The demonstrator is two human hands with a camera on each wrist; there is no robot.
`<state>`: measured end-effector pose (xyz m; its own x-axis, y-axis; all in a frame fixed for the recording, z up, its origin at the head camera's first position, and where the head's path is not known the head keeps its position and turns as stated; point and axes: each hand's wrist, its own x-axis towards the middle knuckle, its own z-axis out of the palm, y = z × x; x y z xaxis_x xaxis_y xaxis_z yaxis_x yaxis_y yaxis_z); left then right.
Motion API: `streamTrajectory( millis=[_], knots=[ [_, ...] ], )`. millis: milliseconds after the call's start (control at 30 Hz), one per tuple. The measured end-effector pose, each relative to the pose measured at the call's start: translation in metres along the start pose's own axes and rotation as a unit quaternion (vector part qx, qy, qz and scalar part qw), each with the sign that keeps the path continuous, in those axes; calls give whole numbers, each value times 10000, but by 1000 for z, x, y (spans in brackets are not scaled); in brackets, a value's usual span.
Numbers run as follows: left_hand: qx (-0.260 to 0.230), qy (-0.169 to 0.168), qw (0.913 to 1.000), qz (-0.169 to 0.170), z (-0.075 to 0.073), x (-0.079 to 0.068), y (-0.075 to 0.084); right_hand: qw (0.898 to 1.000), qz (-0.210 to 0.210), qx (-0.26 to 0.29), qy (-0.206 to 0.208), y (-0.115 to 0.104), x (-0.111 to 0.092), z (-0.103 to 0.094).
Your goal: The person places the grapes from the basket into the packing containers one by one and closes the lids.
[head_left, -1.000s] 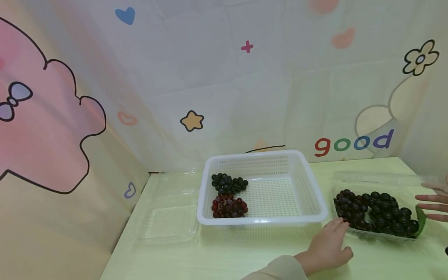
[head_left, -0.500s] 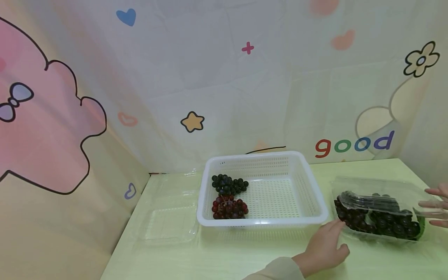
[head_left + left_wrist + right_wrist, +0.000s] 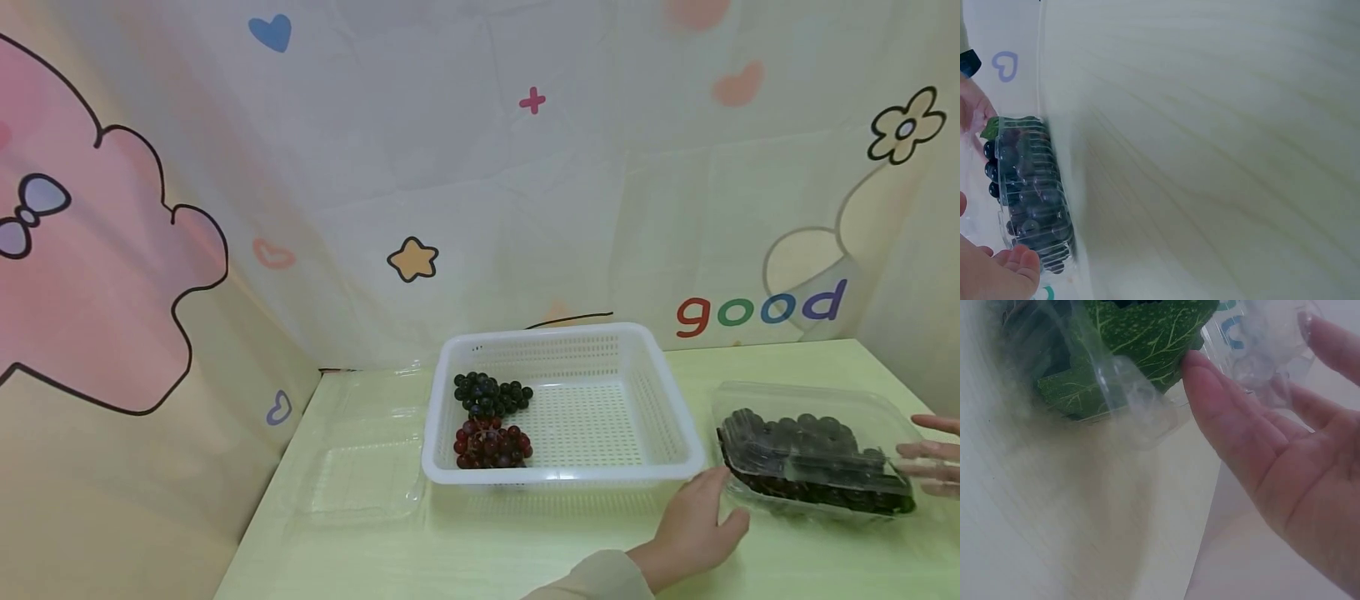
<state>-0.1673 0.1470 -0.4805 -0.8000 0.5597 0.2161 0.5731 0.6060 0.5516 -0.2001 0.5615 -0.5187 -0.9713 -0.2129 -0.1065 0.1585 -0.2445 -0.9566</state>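
Note:
A clear plastic clamshell box with dark grapes inside stands on the right of the table. Its lid now lies low over the fruit, and the front rim overlaps the grapes. My left hand is at the box's left end, fingertips right at the side wall, fingers fairly straight. At the other end my right hand has its fingers extended along the lid's edge. A green leaf shows inside the box beside the right fingertips. From the left wrist view, grapes press against the ribbed clear side.
A white perforated basket stands mid-table, holding a bunch of black grapes and a bunch of red grapes. Left of it lies another clear plastic box, opened out. A printed cloth backdrop rises behind the table.
The raised lid has swung down and forward over the dark grapes, with my right hand following it at the right end. My left hand has stayed almost in place.

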Motion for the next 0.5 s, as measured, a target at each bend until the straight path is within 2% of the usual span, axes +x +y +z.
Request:
streamTrajectory(
  millis=[33,67,133,200,267,333,367,433,500],
  knots=[
    [-39,51,10000,-15,1,0,0,9992,-51,347,-195,1,0,-3],
    [-69,109,9999,-18,2,1,0,9950,-100,792,-595,2,0,-6],
    [-184,182,9996,-57,3,1,1,9813,-77,1473,-1240,3,0,-7],
    [-326,210,9992,-114,3,2,1,9836,-518,1116,-1319,7,-1,-1],
    [-492,205,9984,-207,4,2,1,9833,-789,914,-1365,11,-1,2],
    [-647,173,9973,-316,4,3,0,9909,-1077,159,-790,14,-2,6],
    [-705,150,9967,-373,4,4,0,9932,-1063,-102,-474,15,-2,6],
    [-799,109,9956,-469,5,4,0,9963,-741,-436,-34,15,-2,6],
    [-835,83,9950,-546,5,4,0,9952,-521,-814,172,14,-2,7]
  ],
)
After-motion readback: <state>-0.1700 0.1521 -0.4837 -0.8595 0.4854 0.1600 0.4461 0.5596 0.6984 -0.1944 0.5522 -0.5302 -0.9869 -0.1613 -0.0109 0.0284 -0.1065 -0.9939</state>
